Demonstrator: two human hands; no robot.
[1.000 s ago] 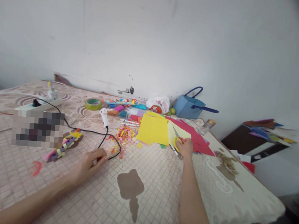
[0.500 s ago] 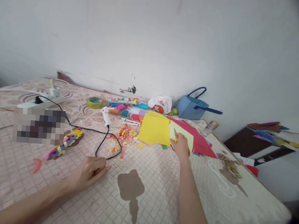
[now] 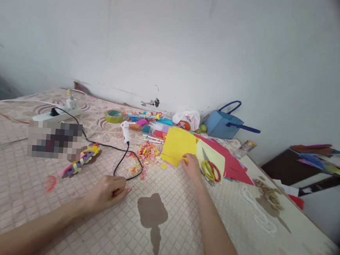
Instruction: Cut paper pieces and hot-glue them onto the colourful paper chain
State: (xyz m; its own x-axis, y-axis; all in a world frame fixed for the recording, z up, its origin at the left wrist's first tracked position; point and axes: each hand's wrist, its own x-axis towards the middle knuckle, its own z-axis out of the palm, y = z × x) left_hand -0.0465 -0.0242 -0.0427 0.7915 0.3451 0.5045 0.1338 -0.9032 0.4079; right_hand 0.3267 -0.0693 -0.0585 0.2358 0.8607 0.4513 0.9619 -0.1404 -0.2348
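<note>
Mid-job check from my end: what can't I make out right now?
All in the head view:
- Left hand: its curled fingers hide whether it holds anything.
- Right hand: it covers part of the yellow paper, so its grip can't be told.
- Dark thing by the power strip: hidden by pixelation.
- Blue bag: its walls hide the inside.
- Right forearm: cut off by the bottom edge.

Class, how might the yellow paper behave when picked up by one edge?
The yellow paper would likely be light and bendy, since it looks thin and broad. Its sheets might slip apart, as their edges look offset.
</note>
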